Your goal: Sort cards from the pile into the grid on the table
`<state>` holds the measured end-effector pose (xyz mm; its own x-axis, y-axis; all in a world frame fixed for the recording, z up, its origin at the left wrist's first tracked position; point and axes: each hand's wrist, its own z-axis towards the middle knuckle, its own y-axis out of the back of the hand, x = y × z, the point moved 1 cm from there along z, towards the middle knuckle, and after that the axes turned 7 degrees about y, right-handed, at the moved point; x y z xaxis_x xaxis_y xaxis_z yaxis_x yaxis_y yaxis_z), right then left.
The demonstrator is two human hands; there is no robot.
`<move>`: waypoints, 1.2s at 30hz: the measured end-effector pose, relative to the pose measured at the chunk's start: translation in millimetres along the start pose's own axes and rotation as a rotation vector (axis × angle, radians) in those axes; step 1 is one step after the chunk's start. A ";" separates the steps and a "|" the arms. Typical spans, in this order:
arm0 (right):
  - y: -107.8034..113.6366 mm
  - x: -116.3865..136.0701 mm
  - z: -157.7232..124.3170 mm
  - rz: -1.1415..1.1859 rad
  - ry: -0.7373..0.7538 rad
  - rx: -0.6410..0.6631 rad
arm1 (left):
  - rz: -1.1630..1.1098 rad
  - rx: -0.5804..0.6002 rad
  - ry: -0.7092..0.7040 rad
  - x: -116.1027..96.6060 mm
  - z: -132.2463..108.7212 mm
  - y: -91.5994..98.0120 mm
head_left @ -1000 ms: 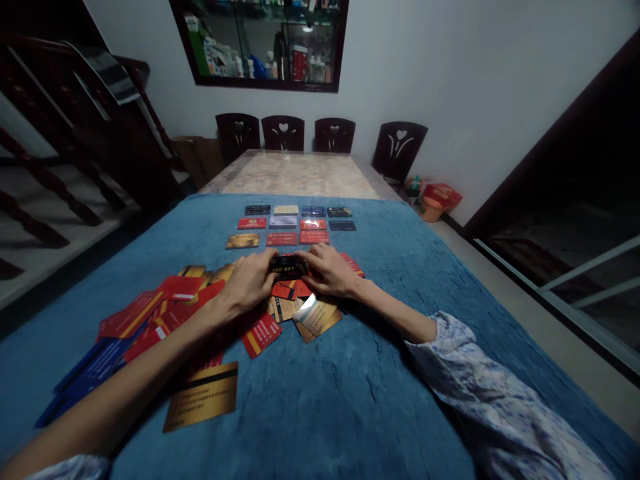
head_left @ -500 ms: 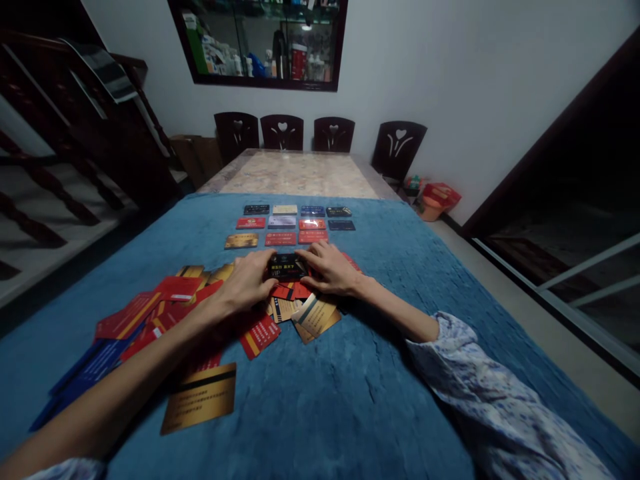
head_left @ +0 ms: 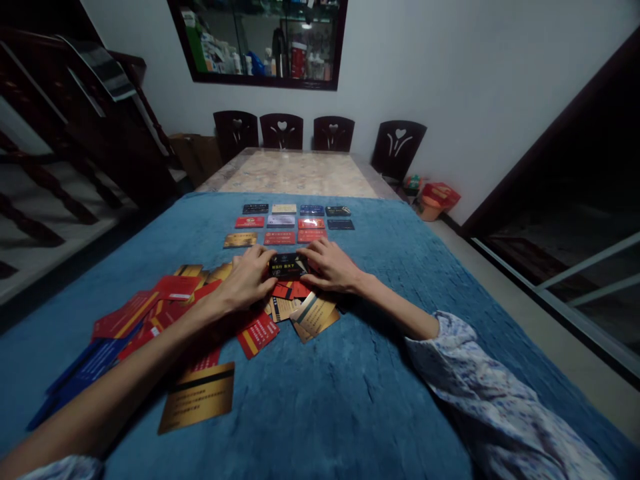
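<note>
A black VIP card (head_left: 289,265), perhaps a small stack, is held by its two short ends between my hands. My left hand (head_left: 249,277) grips its left end and my right hand (head_left: 329,267) its right end, fingers bent. Below them lie loose red cards (head_left: 257,331) and gold cards (head_left: 316,315), partly overlapping. More red cards (head_left: 131,313), blue cards (head_left: 90,367) and a large-looking gold card (head_left: 200,398) lie around my left forearm. Beyond my hands, several cards or stacks stand in three rows, among them a gold one (head_left: 241,240) and a lilac one (head_left: 281,221).
A blue cloth (head_left: 360,400) covers the near part of the table, whose marbled far end (head_left: 300,170) is bare. Dark chairs (head_left: 333,133) stand behind it. A bin with a red bag (head_left: 433,207) sits at the right, and a wooden railing (head_left: 45,160) at the left.
Slightly more of the black card's right end shows between my hands. My fingers have shifted a little; the cards on the cloth keep their arrangement.
</note>
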<state>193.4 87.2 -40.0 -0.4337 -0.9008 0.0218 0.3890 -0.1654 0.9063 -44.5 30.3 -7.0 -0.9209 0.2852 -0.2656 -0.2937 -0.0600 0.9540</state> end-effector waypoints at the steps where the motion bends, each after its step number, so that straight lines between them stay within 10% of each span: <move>1: 0.3 -0.3 -0.2 0.002 0.001 -0.006 | 0.004 0.000 -0.012 0.2 0.0 -0.7; 36: 28.7 -42.5 -12.6 0.018 -0.022 -0.001 | 0.157 0.004 -0.135 -30.8 43.5 -3.1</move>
<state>233.2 115.7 -20.2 -0.4439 -0.8948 0.0474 0.3981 -0.1496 0.9050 -4.0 63.3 4.4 -0.9127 0.3979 -0.0926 -0.1476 -0.1099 0.9829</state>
